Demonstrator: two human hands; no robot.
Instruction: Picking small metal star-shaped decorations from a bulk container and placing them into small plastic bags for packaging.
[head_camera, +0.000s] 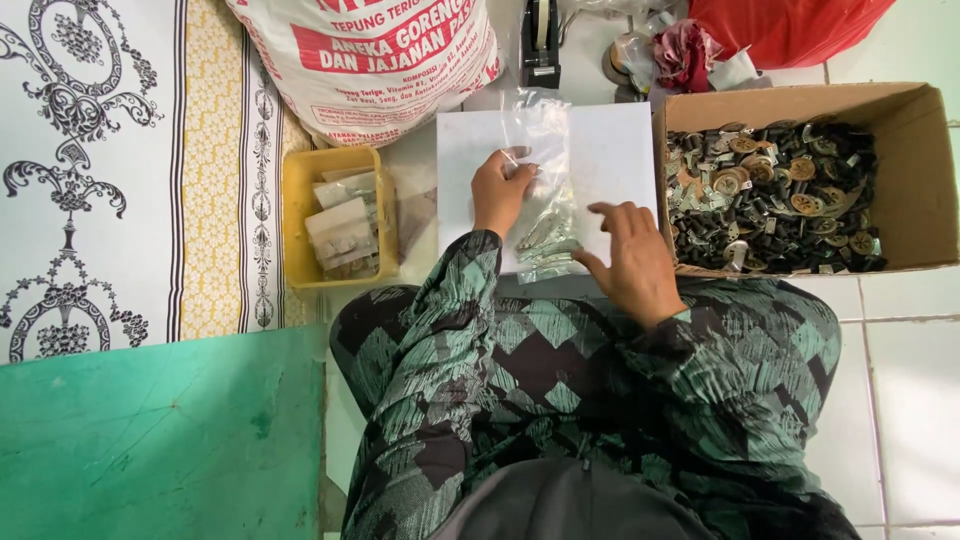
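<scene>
Noted, beyond the far edge of the white sheet (610, 150), a big printed sack (370, 60). Found, touching the sheet's right edge, a cardboard box (905, 170) heaped with small dark and brassy parts. Saw, just left of the sheet, a yellow tray (295, 220) holding several filled packets.

Judged the work partly done: some packets already laid in the tray left of the sheet, a large heap left in the box, and one packet in hand, not yet closed as far as could be told.

Found that packet, a clear plastic bag (540, 140), lying flat on the middle of the sheet. Traced its long axis from the sheet's near edge to its far edge, leaning only slightly. Placed the mouth at the far end, pointing toward the sack, and the closed bottom at the near edge.

Saw the left hand (500, 195) at the bag's left side, fingers curled and pinching the plastic about midway. Saw the right hand (635, 262) on the sheet's near right part, fingers loosely spread, forefinger stretched out just beside the bag, thumb at its bottom corner. Could not tell whether that thumb pressed the plastic.

Spotted thin metal pieces (545, 245) gathered inside the bag's bottom end.
</scene>
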